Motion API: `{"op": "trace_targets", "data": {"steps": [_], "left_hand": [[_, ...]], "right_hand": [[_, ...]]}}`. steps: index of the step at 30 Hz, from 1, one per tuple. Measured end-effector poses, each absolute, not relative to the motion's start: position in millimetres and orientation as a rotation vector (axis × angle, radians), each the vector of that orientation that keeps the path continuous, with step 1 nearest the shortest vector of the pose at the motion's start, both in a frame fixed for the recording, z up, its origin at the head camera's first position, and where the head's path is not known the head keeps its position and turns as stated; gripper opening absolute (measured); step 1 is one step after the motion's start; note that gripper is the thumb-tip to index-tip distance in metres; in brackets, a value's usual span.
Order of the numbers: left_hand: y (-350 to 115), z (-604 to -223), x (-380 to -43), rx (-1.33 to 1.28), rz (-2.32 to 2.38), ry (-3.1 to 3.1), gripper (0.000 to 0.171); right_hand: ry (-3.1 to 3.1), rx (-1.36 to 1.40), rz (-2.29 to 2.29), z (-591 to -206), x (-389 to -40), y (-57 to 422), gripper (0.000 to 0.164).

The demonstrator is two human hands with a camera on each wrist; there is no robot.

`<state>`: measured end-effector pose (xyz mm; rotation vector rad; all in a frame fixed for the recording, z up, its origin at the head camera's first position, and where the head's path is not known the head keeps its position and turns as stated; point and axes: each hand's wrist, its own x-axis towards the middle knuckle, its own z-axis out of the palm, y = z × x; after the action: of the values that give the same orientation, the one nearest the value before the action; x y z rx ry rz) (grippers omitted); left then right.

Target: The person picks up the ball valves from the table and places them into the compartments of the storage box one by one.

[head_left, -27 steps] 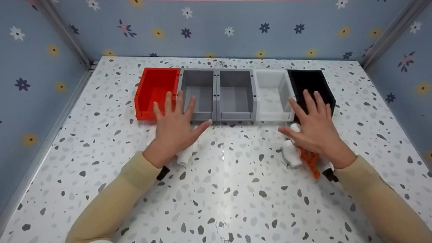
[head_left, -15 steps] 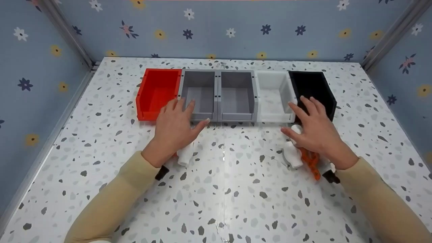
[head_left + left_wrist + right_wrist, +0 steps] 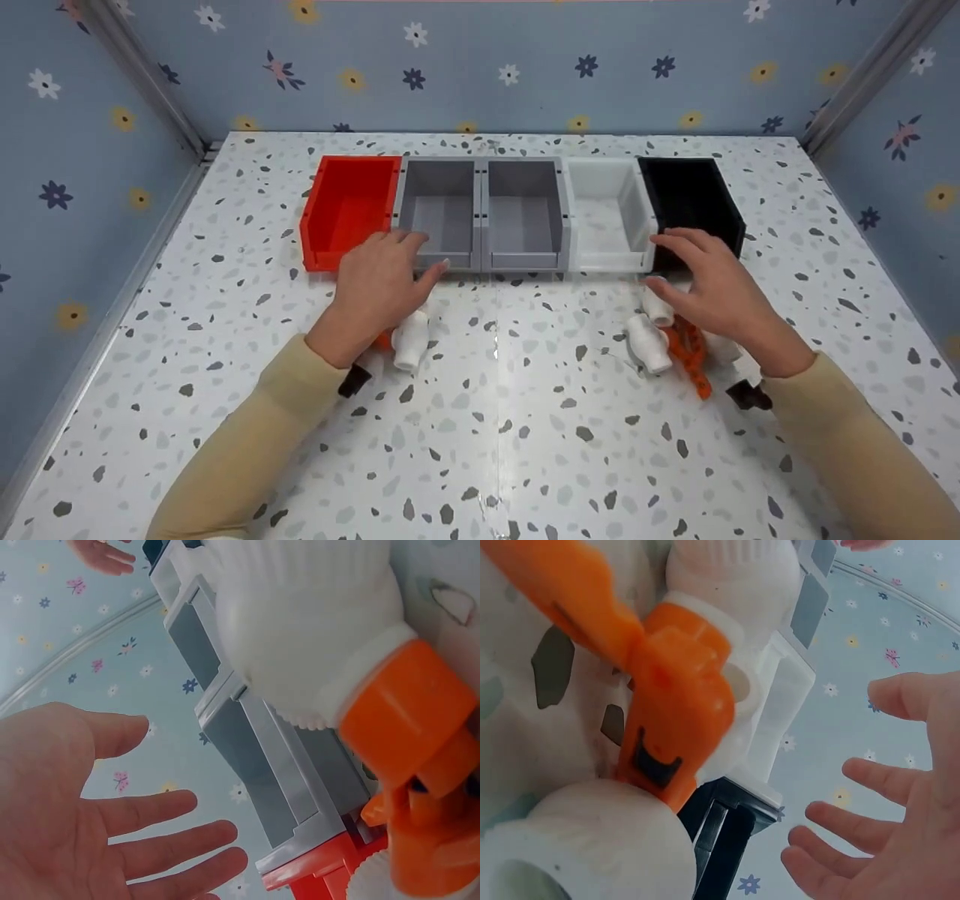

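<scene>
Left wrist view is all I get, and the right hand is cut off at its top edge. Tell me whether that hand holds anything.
Observer: The right hand holds nothing; the right wrist view shows its palm bare.
Operator: Name what's near it.
Observer: An orange piece, beside a white piece.
Operator: Red is cropped at my bottom edge. Say what bin comes after it.
Observer: None; the red bin ends the row.

Small work booth, lab or workshop type, can't tell which: flowered panels (image 3: 480,45) on 3 sides, metal posts (image 3: 146,82) in the back corners, speckled counter (image 3: 540,465) btwn the panels w/ 5 plastic bins (image 3: 523,261) in a row nr the back.
</scene>
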<state>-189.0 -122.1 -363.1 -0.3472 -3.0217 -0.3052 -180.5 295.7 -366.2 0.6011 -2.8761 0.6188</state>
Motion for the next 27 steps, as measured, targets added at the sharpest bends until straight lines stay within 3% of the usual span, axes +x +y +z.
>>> {"op": "trace_targets", "data": {"steps": [10, 27], "left_hand": [[-143.6, -356.6, -195.6, -0.269, -0.535, -3.053, 0.052], [-180.4, -353.4, -206.0, -0.136, -0.617, -2.985, 0.048]], "right_hand": [[-2.893, 0.672, 0.708, -365.3, -178.0, 304.0, 0.045], [-2.923, 0.610, 0.825, -370.0, -162.9, 332.5, 0.053]]}}
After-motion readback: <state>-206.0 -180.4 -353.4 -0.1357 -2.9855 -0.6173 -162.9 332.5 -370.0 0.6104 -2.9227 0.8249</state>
